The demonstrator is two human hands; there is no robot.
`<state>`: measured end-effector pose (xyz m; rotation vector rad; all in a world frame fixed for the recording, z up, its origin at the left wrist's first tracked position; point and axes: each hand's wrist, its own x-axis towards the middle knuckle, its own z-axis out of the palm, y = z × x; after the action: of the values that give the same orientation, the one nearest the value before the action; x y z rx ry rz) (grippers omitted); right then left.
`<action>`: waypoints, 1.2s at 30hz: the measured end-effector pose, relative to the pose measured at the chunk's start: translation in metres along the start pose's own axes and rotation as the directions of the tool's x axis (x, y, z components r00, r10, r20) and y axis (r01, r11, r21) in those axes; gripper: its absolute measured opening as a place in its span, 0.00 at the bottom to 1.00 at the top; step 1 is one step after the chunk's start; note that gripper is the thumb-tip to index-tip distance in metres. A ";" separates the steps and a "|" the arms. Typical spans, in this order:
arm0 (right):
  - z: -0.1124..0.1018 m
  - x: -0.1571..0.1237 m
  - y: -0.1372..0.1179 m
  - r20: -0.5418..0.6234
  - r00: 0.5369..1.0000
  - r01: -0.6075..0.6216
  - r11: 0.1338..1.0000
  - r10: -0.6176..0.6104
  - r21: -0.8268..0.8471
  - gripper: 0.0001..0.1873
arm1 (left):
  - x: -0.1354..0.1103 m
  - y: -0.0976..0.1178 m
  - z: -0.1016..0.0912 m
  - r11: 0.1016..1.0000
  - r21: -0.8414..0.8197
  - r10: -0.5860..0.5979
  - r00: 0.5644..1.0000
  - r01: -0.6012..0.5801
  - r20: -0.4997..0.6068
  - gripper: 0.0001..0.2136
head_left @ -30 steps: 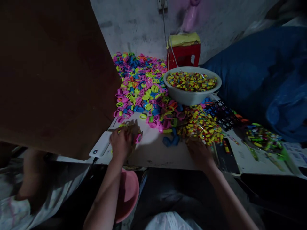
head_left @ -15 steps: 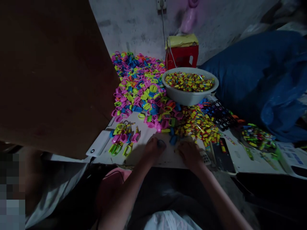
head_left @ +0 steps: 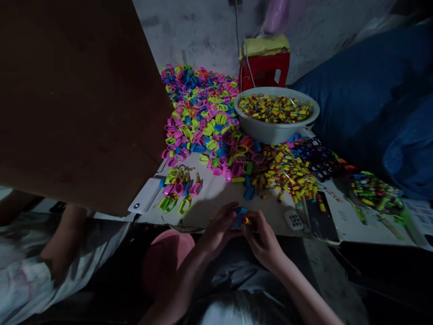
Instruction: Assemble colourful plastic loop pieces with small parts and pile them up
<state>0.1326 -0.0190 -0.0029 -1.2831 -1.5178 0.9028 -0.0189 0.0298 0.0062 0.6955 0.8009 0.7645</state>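
My left hand [head_left: 219,228] and my right hand [head_left: 260,234] meet at the near edge of the white table [head_left: 216,198]. The left hand's fingers are closed on a small blue plastic piece [head_left: 239,215]. My right hand pinches a small yellow and red piece [head_left: 246,220] against it. Just to the left lies a small cluster of finished coloured clips [head_left: 177,189]. A big heap of pink, green and blue plastic loops [head_left: 203,126] covers the table's far left. Loose yellow and red pieces [head_left: 287,174] are scattered ahead of my right hand.
A white basin [head_left: 275,131] full of yellow and red pieces stands at the back. A brown board [head_left: 74,99] blocks the left. Another person's arm [head_left: 64,239] is at lower left. A phone [head_left: 320,216], a black grid tray [head_left: 316,158], a pink bowl [head_left: 169,262] and a blue sack [head_left: 372,99] surround the spot.
My left hand let go of the clip cluster on the left and moved right. Both hands picked up small pieces and came together at the table's near edge.
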 end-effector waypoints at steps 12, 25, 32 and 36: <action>-0.022 -0.010 -0.011 -0.178 0.983 0.027 0.993 -0.046 -0.112 0.07 | -0.013 0.023 0.015 0.964 0.253 0.087 0.996 -0.086 0.008 0.27; -0.031 -0.009 -0.030 -0.109 0.969 0.166 0.907 -0.224 -0.387 0.10 | -0.032 0.038 0.031 0.848 0.516 0.131 0.991 -0.118 0.012 0.22; -0.039 -0.010 -0.035 0.134 0.969 0.243 0.700 -0.208 -0.672 0.07 | -0.030 0.037 0.024 0.838 0.546 0.017 1.000 -0.006 -0.014 0.29; -0.038 -0.017 -0.027 0.207 0.967 0.253 0.676 -0.150 -0.693 0.03 | -0.026 0.031 0.012 0.834 0.551 -0.069 0.997 0.037 0.037 0.29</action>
<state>0.1609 -0.0414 0.0310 -1.5567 -2.1967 0.2212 -0.0316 0.0232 0.0460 1.2021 0.9975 0.4528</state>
